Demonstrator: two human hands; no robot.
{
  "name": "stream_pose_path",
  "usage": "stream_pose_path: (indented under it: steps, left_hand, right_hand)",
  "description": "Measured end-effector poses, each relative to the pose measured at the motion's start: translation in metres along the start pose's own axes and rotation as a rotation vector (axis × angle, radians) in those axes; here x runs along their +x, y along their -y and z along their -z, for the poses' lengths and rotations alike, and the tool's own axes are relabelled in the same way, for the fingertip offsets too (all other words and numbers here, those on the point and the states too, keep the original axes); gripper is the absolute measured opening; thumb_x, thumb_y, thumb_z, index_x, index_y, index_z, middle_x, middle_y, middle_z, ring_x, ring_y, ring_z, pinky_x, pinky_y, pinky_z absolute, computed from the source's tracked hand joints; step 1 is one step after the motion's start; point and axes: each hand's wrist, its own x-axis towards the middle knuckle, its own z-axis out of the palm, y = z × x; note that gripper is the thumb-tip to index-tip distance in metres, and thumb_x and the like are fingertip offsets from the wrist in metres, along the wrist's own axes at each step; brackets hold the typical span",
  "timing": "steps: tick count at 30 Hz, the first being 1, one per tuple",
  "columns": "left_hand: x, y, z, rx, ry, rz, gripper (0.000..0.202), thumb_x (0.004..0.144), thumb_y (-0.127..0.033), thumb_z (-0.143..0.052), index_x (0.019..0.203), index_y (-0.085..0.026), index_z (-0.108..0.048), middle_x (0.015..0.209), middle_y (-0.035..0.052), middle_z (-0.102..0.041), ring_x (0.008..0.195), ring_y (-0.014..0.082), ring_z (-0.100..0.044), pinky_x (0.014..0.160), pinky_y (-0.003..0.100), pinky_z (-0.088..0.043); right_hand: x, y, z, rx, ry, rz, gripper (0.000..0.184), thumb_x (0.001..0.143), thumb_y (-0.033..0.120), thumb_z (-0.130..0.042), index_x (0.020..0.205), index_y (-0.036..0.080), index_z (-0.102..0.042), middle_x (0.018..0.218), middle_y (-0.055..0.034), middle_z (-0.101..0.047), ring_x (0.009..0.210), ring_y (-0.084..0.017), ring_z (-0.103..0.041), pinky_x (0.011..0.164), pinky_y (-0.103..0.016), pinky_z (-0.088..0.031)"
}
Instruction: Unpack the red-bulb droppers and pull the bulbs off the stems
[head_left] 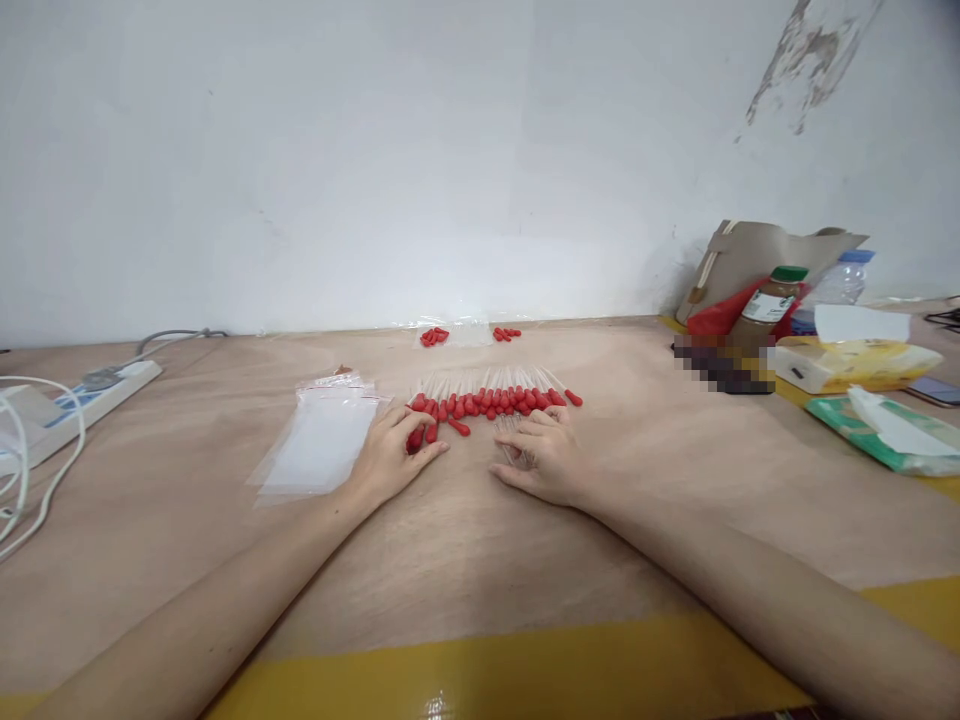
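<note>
My left hand rests at the left end of a row of droppers with red rubber bulbs and thin clear tubes pointing toward the wall. Its thumb and fingers are apart, with a red bulb in the gap between them. A single red bulb lies in front of the row. At the right, my right hand is curved over several clear thin tubes, thumb apart from the fingers. The tubes are partly hidden by the fingers; no firm grip shows. Clear zip bags lie beside my left hand.
Near the wall lie red bulbs and more red bulbs on clear plastic. A power strip with white cables stands left. At right are a bottle, yellow tissue pack, green tissue pack and phone.
</note>
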Motion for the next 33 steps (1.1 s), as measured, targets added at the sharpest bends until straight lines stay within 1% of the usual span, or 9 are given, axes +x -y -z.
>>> stream_pose_path:
  steps: [7, 11, 15, 18, 22, 24, 28, 30, 33]
  left_hand:
    - [-0.003, -0.003, 0.001, 0.095, -0.042, 0.038, 0.033, 0.074, -0.045, -0.061, 0.098, -0.022, -0.057, 0.093, 0.0041, -0.056, 0.089, 0.0208, -0.049, 0.082, 0.037, -0.038]
    - [-0.001, -0.002, 0.008, 0.117, -0.075, 0.077, 0.035, 0.074, -0.049, -0.06, 0.098, -0.023, -0.058, 0.096, 0.0046, -0.056, 0.092, 0.022, -0.048, 0.083, 0.037, -0.036]
    - [0.012, 0.001, 0.018, 0.182, 0.007, 0.078, 0.031, 0.074, -0.051, -0.057, 0.089, -0.024, -0.061, 0.098, 0.0045, -0.055, 0.095, 0.024, -0.047, 0.082, 0.04, -0.034]
    - [0.028, 0.001, 0.018, 0.196, 0.069, 0.05, 0.029, 0.073, -0.05, -0.058, 0.084, -0.024, -0.062, 0.099, 0.0048, -0.055, 0.097, 0.0251, -0.047, 0.083, 0.041, -0.033]
    - [0.049, -0.002, 0.007, 0.208, 0.096, 0.015, 0.029, 0.073, -0.05, -0.059, 0.083, -0.022, -0.063, 0.1, 0.0057, -0.055, 0.099, 0.0256, -0.047, 0.084, 0.042, -0.031]
    - [0.057, -0.004, 0.0, 0.21, 0.121, 0.003, 0.031, 0.071, -0.052, -0.06, 0.079, -0.022, -0.063, 0.099, 0.0056, -0.055, 0.099, 0.026, -0.046, 0.084, 0.043, -0.031]
    - [0.062, -0.004, -0.01, 0.2, 0.151, 0.02, 0.029, 0.07, -0.05, -0.062, 0.074, -0.021, -0.061, 0.099, 0.0048, -0.055, 0.099, 0.0251, -0.047, 0.084, 0.041, -0.032]
    - [0.06, -0.005, -0.011, 0.176, 0.118, 0.048, 0.023, 0.073, -0.044, -0.06, 0.075, -0.021, -0.061, 0.098, 0.0043, -0.056, 0.099, 0.0237, -0.048, 0.084, 0.039, -0.032]
    - [0.049, -0.007, -0.005, 0.124, -0.049, 0.134, 0.019, 0.078, -0.039, -0.056, 0.078, -0.02, -0.061, 0.095, 0.0035, -0.059, 0.095, 0.0215, -0.05, 0.084, 0.037, -0.033]
  right_hand:
    - [0.001, -0.002, -0.001, -0.029, 0.087, 0.02, 0.062, 0.061, 0.072, -0.055, 0.093, 0.02, -0.067, 0.072, -0.0037, -0.059, 0.075, -0.018, -0.046, 0.076, -0.036, -0.026]
    - [0.002, -0.003, -0.004, -0.059, 0.095, 0.036, 0.074, 0.057, 0.079, -0.049, 0.097, 0.019, -0.066, 0.073, -0.0044, -0.058, 0.074, -0.018, -0.044, 0.076, -0.036, -0.026]
    - [0.004, -0.003, -0.004, -0.067, 0.075, 0.02, 0.082, 0.054, 0.08, -0.049, 0.105, 0.017, -0.063, 0.077, -0.0053, -0.059, 0.075, -0.018, -0.045, 0.075, -0.036, -0.027]
    - [0.003, -0.003, -0.003, -0.037, 0.021, -0.065, 0.072, 0.061, 0.075, -0.051, 0.103, 0.018, -0.064, 0.074, -0.0039, -0.058, 0.075, -0.018, -0.047, 0.075, -0.035, -0.027]
    - [0.001, -0.004, -0.003, 0.0, -0.107, -0.202, 0.04, 0.08, 0.053, -0.049, 0.092, 0.02, -0.068, 0.065, -0.0021, -0.055, 0.071, -0.016, -0.046, 0.075, -0.034, -0.028]
    - [0.001, -0.005, -0.004, 0.007, -0.15, -0.231, 0.032, 0.083, 0.046, -0.05, 0.088, 0.02, -0.068, 0.063, -0.0017, -0.055, 0.07, -0.015, -0.046, 0.076, -0.033, -0.028]
    - [0.0, -0.004, -0.004, 0.022, -0.167, -0.245, 0.027, 0.082, 0.04, -0.052, 0.088, 0.02, -0.068, 0.063, -0.0009, -0.056, 0.07, -0.014, -0.047, 0.078, -0.034, -0.028]
    - [0.0, -0.004, -0.003, 0.031, -0.167, -0.247, 0.025, 0.083, 0.039, -0.052, 0.088, 0.021, -0.068, 0.062, -0.0004, -0.056, 0.069, -0.014, -0.047, 0.08, -0.034, -0.029]
    - [0.0, -0.004, -0.003, 0.04, -0.169, -0.244, 0.023, 0.082, 0.037, -0.052, 0.088, 0.021, -0.067, 0.064, -0.0003, -0.055, 0.069, -0.014, -0.048, 0.081, -0.036, -0.03]
